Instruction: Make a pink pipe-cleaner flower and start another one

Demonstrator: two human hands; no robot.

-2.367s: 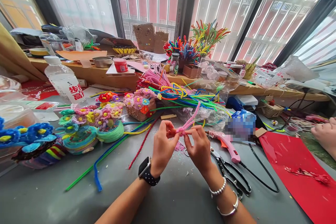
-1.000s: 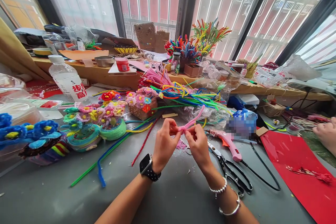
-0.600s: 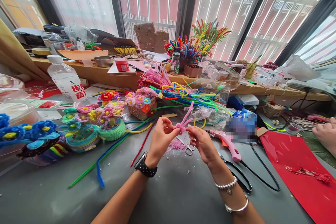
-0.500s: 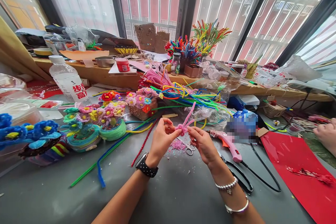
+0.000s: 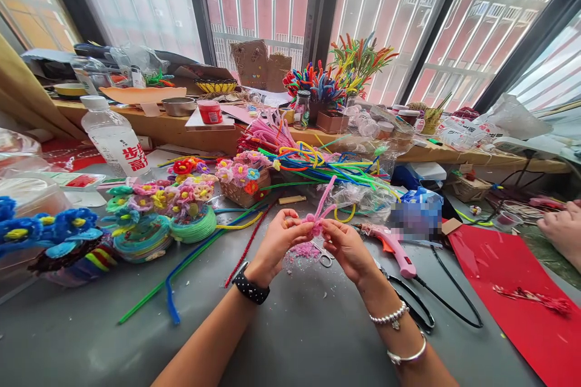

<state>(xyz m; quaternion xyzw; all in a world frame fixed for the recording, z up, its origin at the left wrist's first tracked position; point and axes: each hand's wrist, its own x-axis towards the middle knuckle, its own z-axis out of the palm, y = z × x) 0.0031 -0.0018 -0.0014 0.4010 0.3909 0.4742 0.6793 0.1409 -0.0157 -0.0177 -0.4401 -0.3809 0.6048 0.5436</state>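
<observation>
A small pink pipe-cleaner flower (image 5: 316, 224) with two long stems pointing up is held over the middle of the grey table (image 5: 290, 326). My left hand (image 5: 279, 242) pinches its left side, thumb and forefinger together. From the right, my right hand (image 5: 347, 248) grips it with closed fingertips. The two hands nearly meet and partly cover the flower. Pink fluff clippings (image 5: 304, 250) lie beneath, beside small scissors (image 5: 325, 258) partly hidden by my right hand.
Flower-filled baskets (image 5: 193, 225) and a bottle (image 5: 115, 139) stand left. Pipe cleaners (image 5: 318, 163) lie behind the hands. A pink glue gun (image 5: 397, 251), black-handled tool (image 5: 415, 302) and red sheet (image 5: 512, 290) are right. Another person's hand (image 5: 563, 230) is at the right edge.
My right fingers have moved in closer to my left, onto the pink flower. The view has shifted slightly, and the other person's hand shows a little more.
</observation>
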